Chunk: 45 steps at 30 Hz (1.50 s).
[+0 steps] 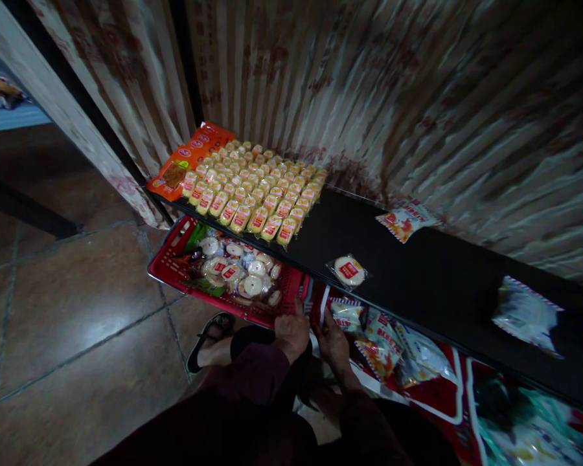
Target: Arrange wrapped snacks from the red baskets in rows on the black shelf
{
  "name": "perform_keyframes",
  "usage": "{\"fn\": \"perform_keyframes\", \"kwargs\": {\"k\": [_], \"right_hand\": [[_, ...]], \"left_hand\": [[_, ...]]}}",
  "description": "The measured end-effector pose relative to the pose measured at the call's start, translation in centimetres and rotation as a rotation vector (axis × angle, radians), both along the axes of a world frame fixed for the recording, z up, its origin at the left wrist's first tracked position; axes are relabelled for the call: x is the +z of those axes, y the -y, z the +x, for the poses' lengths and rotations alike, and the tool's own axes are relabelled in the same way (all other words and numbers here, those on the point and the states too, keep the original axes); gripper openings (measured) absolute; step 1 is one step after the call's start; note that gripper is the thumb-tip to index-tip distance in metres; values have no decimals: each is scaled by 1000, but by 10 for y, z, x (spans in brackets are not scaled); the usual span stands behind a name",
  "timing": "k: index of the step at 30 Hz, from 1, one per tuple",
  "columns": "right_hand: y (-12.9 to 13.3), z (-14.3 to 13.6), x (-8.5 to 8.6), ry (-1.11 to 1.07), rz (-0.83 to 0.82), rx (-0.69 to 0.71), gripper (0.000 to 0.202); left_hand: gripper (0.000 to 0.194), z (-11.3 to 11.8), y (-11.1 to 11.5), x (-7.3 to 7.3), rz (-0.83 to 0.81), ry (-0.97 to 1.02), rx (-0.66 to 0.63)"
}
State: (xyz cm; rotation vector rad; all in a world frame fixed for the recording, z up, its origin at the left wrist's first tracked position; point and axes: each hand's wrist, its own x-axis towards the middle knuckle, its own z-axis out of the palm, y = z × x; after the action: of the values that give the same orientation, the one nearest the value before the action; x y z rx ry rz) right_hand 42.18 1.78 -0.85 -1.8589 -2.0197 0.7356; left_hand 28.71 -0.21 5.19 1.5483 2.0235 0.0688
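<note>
My left hand point(293, 331) is closed at the near right corner of a red basket point(291, 294), its fingers on the rim. Inside that basket lie round, pale wrapped cakes point(250, 285) and some green packaging. Just to the right, my right hand point(334, 344) curls over the left end of a second red basket point(449, 398), beside its white handle. White, red and blue bags of snacks point(379, 343) fill this second basket. The undersides of both hands are hidden, and the light is dim.
Above the baskets runs a black shelf point(432, 275). Rows of small yellow wrapped cakes point(257, 194), an orange packet point(189, 162), one round wrapped cake point(349, 270) and two snack bags point(408, 220) lie on it. Pleated cloth point(320, 77) hangs behind. Another basket point(476, 414) stands right.
</note>
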Motion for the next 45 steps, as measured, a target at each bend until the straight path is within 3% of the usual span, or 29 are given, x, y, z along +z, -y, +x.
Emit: {"fn": "perform_keyframes", "kwargs": {"k": [5, 9, 12, 16, 21, 25, 30, 36, 45], "right_hand": [[-2, -3, 9, -64, -74, -72, 57], [-3, 1, 11, -94, -96, -59, 56], [-5, -4, 18, -35, 63, -75, 52], [-9, -36, 34, -60, 294, -49, 43], [-8, -90, 45, -233, 253, 213, 35], [0, -111, 41, -316, 207, 246, 34], [7, -113, 37, -324, 49, 249, 33], [8, -112, 40, -305, 2, 232, 32], [6, -115, 46, -316, -49, 224, 31]], "left_hand": [[59, -2, -3, 3, -23, 4, -2], [56, -25, -15, 3, -175, 112, -54], [49, -53, -27, -3, -204, 150, -155], [42, -101, -44, -20, -186, 83, -34], [39, -167, -56, -49, -164, -168, -51], [46, -201, -53, -63, -176, -214, -56], [55, -202, -59, -76, -203, -252, -61], [55, -195, -59, -94, -163, -332, -36], [37, -197, -60, -77, -48, -380, -260]]}}
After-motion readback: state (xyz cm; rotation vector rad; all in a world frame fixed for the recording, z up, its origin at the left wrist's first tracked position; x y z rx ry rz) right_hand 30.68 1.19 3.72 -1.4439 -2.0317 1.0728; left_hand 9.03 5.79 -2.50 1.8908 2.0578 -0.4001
